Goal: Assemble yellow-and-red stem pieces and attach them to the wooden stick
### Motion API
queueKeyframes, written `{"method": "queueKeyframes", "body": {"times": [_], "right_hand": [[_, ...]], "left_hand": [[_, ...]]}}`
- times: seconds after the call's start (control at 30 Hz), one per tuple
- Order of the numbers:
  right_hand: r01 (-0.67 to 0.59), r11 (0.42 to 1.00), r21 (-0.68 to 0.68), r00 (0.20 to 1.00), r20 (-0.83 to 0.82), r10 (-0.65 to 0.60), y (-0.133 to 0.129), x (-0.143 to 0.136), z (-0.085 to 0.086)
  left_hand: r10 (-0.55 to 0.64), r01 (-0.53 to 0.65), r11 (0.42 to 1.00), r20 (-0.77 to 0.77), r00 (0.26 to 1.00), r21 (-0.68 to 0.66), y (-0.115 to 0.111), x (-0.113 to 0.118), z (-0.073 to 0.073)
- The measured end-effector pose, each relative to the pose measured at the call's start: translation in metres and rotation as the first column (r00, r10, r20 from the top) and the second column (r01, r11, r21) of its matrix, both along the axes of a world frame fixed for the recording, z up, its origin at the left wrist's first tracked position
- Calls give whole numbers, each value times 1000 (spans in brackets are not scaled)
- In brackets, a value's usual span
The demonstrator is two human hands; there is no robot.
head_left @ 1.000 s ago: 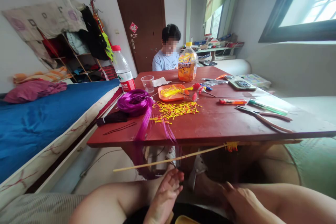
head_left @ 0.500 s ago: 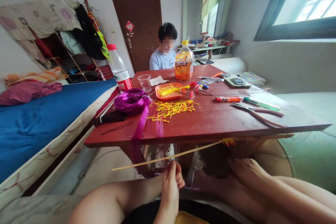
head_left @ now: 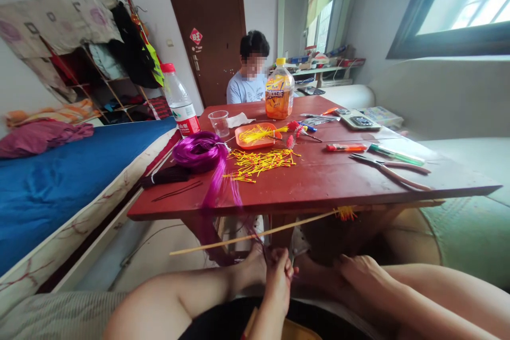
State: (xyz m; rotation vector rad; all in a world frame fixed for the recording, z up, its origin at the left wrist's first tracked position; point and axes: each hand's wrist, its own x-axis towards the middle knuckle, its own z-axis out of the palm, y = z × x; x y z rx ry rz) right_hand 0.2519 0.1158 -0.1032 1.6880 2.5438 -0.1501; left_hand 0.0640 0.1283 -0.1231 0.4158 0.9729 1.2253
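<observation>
My left hand (head_left: 280, 271) is closed, in the lower middle between my legs. Thin purple threads (head_left: 255, 234) run down to its fingers from the purple thread bundle (head_left: 201, 150) on the table. My right hand (head_left: 362, 270) is lower right beside my leg, fingers curled downward; whatever it may hold is hidden. Just beyond my hands, a thin wooden stick (head_left: 239, 240) slants across below the table edge, with a tuft of yellow and red stamens (head_left: 346, 213) at its right end. Neither hand visibly holds the stick.
On the red table (head_left: 311, 180) lie loose yellow stamens (head_left: 263, 162), an orange tray (head_left: 258, 143), pliers (head_left: 388, 170), cutters (head_left: 396, 155) and a phone (head_left: 358, 119). Two bottles (head_left: 280, 90) and a plastic cup (head_left: 219, 123) stand farther back. A person (head_left: 247, 82) sits opposite.
My left hand has moved right and slightly down, and the purple threads now stretch from the table edge toward it. My right hand has shifted slightly down. The stick has hardly moved.
</observation>
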Motion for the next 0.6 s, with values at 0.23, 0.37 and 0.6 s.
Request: {"method": "queueKeyframes", "body": {"times": [0.23,0.37,0.6], "right_hand": [[20,996,-84,996,91,-12,2,2,8],[92,994,-55,990,114,-85,3,4,5],[108,992,66,992,56,-112,0,11,16]], "left_hand": [[-146,146,989,-27,989,-4,-7,-13,5],[-171,167,985,-109,979,-46,-4,-13,-4],[-174,145,982,-263,949,-125,3,2,-14]]}}
